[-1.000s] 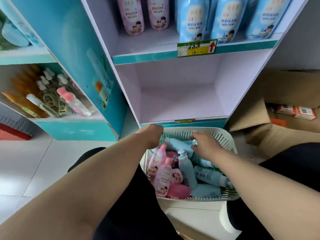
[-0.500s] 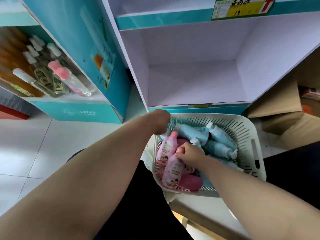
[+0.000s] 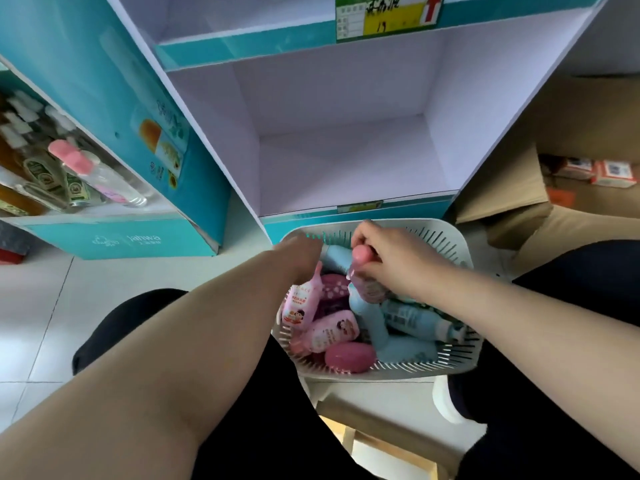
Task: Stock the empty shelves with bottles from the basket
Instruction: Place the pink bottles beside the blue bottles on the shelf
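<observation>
A white slotted basket (image 3: 460, 355) sits on a stool in front of me, holding several pink bottles (image 3: 332, 332) and light-blue bottles (image 3: 412, 318). My right hand (image 3: 391, 258) grips a pink bottle (image 3: 363, 271) by its neck and cap, raised above the pile. My left hand (image 3: 301, 252) holds the basket's far left rim, its fingers hidden behind the wrist. Just beyond the basket, the bare lilac shelf (image 3: 349, 174) of the display unit has nothing on it.
A teal display stand (image 3: 114, 233) at the left carries clear and pink-capped bottles (image 3: 93, 174). Open cardboard boxes (image 3: 512, 188) with small red-and-white packs lie at the right. A yellow-green price tag (image 3: 384, 15) hangs on the shelf edge above. White floor tiles lie to the left.
My right hand has lifted the pink bottle out of the pile and carried it up toward the basket's far rim. My left hand stays on the rim. The camera shifted slightly.
</observation>
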### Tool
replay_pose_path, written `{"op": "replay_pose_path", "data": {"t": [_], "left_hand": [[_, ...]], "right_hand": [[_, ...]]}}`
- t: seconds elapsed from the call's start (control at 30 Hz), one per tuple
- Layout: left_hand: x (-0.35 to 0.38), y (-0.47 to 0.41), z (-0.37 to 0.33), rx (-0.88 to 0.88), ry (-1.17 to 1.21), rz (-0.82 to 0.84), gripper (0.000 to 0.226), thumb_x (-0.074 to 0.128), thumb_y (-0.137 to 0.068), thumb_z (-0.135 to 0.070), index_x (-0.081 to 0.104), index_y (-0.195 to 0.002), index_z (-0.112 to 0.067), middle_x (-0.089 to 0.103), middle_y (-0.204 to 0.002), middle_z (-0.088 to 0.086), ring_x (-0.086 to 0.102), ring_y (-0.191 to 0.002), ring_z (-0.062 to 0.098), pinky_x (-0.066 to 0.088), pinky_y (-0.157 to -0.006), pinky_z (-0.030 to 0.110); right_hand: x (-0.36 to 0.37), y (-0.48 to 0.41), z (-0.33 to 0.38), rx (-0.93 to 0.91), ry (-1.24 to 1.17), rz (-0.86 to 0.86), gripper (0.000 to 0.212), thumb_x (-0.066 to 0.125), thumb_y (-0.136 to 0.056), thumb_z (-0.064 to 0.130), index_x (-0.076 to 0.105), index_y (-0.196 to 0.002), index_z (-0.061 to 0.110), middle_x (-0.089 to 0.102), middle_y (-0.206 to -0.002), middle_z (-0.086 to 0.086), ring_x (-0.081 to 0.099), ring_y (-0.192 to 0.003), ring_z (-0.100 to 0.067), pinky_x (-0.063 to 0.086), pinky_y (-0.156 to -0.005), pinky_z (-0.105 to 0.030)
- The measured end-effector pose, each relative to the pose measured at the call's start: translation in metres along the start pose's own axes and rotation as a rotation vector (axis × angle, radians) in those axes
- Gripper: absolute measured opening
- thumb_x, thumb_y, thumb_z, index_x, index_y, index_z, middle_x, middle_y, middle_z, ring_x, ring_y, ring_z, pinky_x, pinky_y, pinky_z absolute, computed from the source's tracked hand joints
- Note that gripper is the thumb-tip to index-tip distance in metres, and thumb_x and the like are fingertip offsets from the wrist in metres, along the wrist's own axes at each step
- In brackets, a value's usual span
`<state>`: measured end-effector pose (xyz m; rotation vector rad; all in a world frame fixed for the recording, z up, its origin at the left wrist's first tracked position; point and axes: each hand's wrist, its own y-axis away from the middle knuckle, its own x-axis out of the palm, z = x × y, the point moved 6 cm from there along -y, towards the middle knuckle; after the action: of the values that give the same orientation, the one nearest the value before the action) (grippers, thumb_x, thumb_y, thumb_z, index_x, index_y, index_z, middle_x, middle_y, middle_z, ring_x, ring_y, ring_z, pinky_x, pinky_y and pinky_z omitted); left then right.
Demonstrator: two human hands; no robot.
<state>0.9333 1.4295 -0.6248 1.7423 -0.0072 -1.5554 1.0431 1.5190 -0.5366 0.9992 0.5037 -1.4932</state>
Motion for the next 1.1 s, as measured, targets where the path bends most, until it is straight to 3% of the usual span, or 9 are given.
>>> {"op": "replay_pose_path", "data": {"t": [0.1, 0.23, 0.37, 0.57, 0.73, 0.83, 0.9, 0.97, 1.1], "left_hand": [[0.016, -0.01, -0.007, -0.008, -0.058, 0.014, 0.044, 0.047, -0.094, -0.009, 0.042, -0.138, -0.011, 0.05, -0.14, 0.009, 0.047, -0.129, 0.027, 0.039, -0.107, 0.039], [0.025, -0.021, -0.012, 0.01, -0.06, 0.043, 0.035, 0.047, -0.094, -0.009, 0.051, -0.129, -0.016, 0.059, -0.129, 0.005, 0.057, -0.116, 0.026, 0.047, -0.096, 0.039], [0.031, -0.027, -0.018, 0.06, -0.171, 0.083, 0.035, 0.048, -0.096, -0.012, 0.054, -0.129, -0.017, 0.06, -0.127, 0.004, 0.061, -0.11, 0.025, 0.051, -0.081, 0.036], [0.035, -0.029, -0.024, 0.113, -0.327, 0.071, 0.037, 0.047, -0.098, -0.016, 0.049, -0.134, -0.012, 0.052, -0.13, 0.007, 0.057, -0.114, 0.027, 0.05, -0.082, 0.037], [0.019, -0.025, -0.022, 0.076, -0.137, 0.004, 0.024, 0.052, -0.093, -0.019, 0.059, -0.116, -0.013, 0.057, -0.121, 0.009, 0.058, -0.11, 0.028, 0.042, -0.074, 0.033], [0.018, -0.009, -0.016, 0.052, 0.115, 0.059, 0.018, 0.047, -0.093, -0.018, 0.054, -0.109, -0.012, 0.06, -0.114, 0.012, 0.058, -0.104, 0.03, 0.043, -0.078, 0.033], [0.016, 0.006, -0.012, 0.016, 0.29, 0.067, 0.018, 0.044, -0.096, -0.015, 0.053, -0.11, -0.01, 0.062, -0.111, 0.012, 0.059, -0.101, 0.03, 0.047, -0.084, 0.035], [0.013, 0.02, -0.005, -0.039, 0.395, 0.008, 0.019, 0.044, -0.097, -0.012, 0.054, -0.113, -0.01, 0.064, -0.106, 0.011, 0.062, -0.096, 0.029, 0.05, -0.083, 0.036], [-0.01, 0.052, 0.014, -0.175, 0.532, -0.22, 0.027, 0.05, -0.093, -0.012, 0.053, -0.12, -0.016, 0.066, -0.103, 0.007, 0.061, -0.09, 0.025, 0.044, -0.072, 0.028]], "right_hand": [[-0.022, -0.001, 0.0, -0.034, 0.041, -0.048, 0.027, 0.065, -0.085, 0.024, 0.047, -0.105, 0.018, 0.062, -0.092, 0.002, 0.054, -0.081, -0.021, 0.032, -0.061, -0.031], [-0.023, -0.004, -0.004, -0.062, 0.037, -0.053, 0.023, 0.063, -0.087, 0.023, 0.043, -0.098, 0.02, 0.055, -0.075, 0.009, 0.048, -0.071, -0.015, 0.028, -0.051, -0.021], [-0.022, -0.006, -0.007, -0.073, 0.005, -0.045, 0.023, 0.062, -0.087, 0.023, 0.045, -0.102, 0.018, 0.05, -0.075, 0.011, 0.047, -0.072, -0.015, 0.026, -0.059, -0.028], [-0.023, -0.007, -0.014, -0.082, -0.004, -0.065, 0.022, 0.06, -0.089, 0.022, 0.045, -0.104, 0.017, 0.054, -0.082, 0.008, 0.05, -0.077, -0.016, 0.032, -0.063, -0.029], [-0.017, -0.016, -0.018, -0.066, -0.028, -0.065, 0.025, 0.063, -0.088, 0.024, 0.046, -0.105, 0.016, 0.052, -0.079, 0.012, 0.051, -0.076, -0.015, 0.034, -0.062, -0.029], [-0.012, -0.021, -0.02, -0.036, -0.041, -0.059, 0.034, 0.066, -0.087, 0.026, 0.044, -0.111, 0.015, 0.059, -0.095, 0.002, 0.052, -0.081, -0.018, 0.034, -0.064, -0.028], [-0.013, -0.02, -0.022, -0.005, -0.072, -0.081, 0.034, 0.067, -0.086, 0.026, 0.045, -0.109, 0.016, 0.06, -0.094, 0.001, 0.051, -0.08, -0.018, 0.033, -0.059, -0.027], [-0.017, -0.013, -0.024, 0.015, -0.102, -0.106, 0.032, 0.068, -0.084, 0.026, 0.047, -0.107, 0.017, 0.059, -0.091, 0.003, 0.052, -0.08, -0.017, 0.032, -0.057, -0.025], [-0.034, 0.007, -0.017, 0.023, -0.168, -0.201, 0.029, 0.071, -0.08, 0.026, 0.052, -0.102, 0.021, 0.065, -0.094, 0.004, 0.06, -0.087, -0.021, 0.042, -0.068, -0.03]]}}
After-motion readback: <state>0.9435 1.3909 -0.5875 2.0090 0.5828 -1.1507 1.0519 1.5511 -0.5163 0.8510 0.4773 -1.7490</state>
